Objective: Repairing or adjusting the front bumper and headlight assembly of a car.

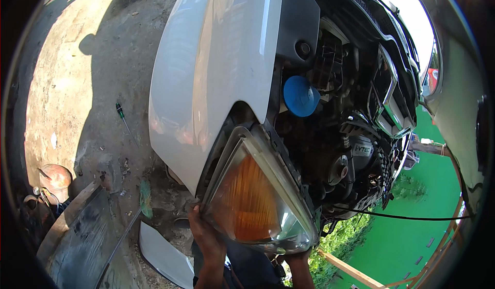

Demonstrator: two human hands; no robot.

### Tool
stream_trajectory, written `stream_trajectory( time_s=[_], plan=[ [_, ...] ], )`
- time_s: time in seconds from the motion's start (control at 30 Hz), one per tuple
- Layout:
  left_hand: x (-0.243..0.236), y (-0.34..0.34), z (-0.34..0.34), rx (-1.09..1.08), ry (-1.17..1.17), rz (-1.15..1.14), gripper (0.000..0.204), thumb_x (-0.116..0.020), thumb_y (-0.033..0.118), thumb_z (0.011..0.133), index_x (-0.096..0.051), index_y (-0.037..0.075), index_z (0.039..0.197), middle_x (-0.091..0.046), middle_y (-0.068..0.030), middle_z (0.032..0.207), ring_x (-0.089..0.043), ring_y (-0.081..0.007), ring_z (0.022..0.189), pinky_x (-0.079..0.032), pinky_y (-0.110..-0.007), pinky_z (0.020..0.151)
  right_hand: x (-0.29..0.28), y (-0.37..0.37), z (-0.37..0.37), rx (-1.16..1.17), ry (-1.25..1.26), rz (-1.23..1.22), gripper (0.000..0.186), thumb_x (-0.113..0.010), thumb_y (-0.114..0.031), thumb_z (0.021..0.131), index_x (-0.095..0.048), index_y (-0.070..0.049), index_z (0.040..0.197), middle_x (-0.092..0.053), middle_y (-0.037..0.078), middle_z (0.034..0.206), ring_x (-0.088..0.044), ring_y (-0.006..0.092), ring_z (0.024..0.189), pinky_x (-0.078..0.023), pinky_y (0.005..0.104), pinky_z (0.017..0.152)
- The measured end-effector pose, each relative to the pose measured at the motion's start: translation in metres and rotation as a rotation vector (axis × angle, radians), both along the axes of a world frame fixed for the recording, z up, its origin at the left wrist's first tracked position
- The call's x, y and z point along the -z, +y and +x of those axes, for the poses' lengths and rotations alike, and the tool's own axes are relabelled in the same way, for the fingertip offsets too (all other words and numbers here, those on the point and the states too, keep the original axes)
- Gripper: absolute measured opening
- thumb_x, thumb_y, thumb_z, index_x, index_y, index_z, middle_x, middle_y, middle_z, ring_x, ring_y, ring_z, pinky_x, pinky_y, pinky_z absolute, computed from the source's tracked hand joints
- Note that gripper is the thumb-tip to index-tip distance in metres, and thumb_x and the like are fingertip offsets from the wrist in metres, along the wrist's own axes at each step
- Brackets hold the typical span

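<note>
A car headlight [247, 201] with a clear lens and an amber section sits at the front corner of the white fender [206, 67], partly in its opening, with a dark gap along the fender side. My left hand [207, 237] grips its lower left edge, fingers curled at the rim. Under its lower right corner, my right hand [299, 268] holds the housing from below; most of those fingers are hidden behind the lamp. Past the headlight lies the open engine bay, with a blue round cap [301, 96] and the engine cover [362, 149].
A green-handled screwdriver [120, 112] lies on the concrete floor at left. A white curved panel [162, 255] rests near my left arm, beside a dark sheet [77, 237] and an orange-brown round container [55, 176]. A thin black rod [402, 216] crosses at right below the raised hood [464, 57].
</note>
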State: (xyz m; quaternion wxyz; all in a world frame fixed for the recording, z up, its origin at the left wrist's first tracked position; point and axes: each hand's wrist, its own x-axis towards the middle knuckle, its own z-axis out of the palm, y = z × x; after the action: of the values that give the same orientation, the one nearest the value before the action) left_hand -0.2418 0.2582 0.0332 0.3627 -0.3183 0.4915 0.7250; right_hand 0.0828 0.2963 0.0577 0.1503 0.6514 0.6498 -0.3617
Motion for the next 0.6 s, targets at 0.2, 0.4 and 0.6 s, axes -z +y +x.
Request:
stream_trajectory(
  time_s=[0.2, 0.4, 0.6],
  plan=[
    [0.007, -0.009, 0.001, 0.157, 0.095, 0.049, 0.063, -0.054, 0.055, 0.107, -0.046, 0.004, 0.144, -0.055, -0.0092, 0.137, -0.050, -0.0192, 0.133, -0.038, -0.037, 0.114, 0.000, 0.004, -0.005, -0.580, -0.437, 0.035, 0.054, -0.043, -0.048, 0.103, -0.060, -0.011, 0.139, -0.064, 0.011, 0.140, -0.059, 0.0308, 0.130, -0.046, 0.0465, 0.114],
    [0.026, -0.024, 0.002, 0.263, 0.270, 0.103, 0.105, -0.067, 0.075, 0.091, -0.031, -0.001, 0.154, -0.045, -0.0132, 0.145, -0.044, -0.0239, 0.137, -0.035, -0.037, 0.116, 0.046, -0.019, 0.039, -0.749, -0.410, 0.525, 0.055, -0.043, -0.047, 0.105, -0.059, -0.004, 0.136, -0.064, 0.015, 0.135, -0.061, 0.0319, 0.123, -0.049, 0.0481, 0.110],
    [0.019, -0.026, -0.004, 0.419, 0.240, 0.040, 0.102, -0.068, 0.073, 0.093, -0.032, -0.001, 0.153, -0.049, -0.0127, 0.140, -0.046, -0.0211, 0.131, -0.036, -0.035, 0.113, 0.036, -0.017, 0.033, 0.059, 0.007, 0.062, 0.059, -0.043, -0.054, 0.103, -0.057, -0.010, 0.140, -0.065, 0.010, 0.135, -0.060, 0.0290, 0.127, -0.044, 0.0495, 0.115]
  ],
)
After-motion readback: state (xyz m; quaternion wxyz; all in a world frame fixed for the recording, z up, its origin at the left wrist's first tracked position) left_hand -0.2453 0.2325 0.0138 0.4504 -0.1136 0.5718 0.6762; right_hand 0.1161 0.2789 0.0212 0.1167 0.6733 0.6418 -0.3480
